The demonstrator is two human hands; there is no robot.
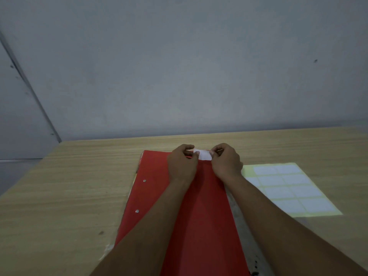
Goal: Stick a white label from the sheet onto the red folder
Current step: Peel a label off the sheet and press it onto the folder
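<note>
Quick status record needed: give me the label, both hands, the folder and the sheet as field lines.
label: white label held between both hands at the far edge of the red folder; whether it is stuck down cannot be told
left hand: left hand pinching the label's left end
right hand: right hand pinching the label's right end
folder: flat on the wooden table, closed
sheet: label sheet on the table, right of the folder

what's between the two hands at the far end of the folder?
Head view: a white label, pinched between the left hand and right hand, over the red folder's far edge.
</note>
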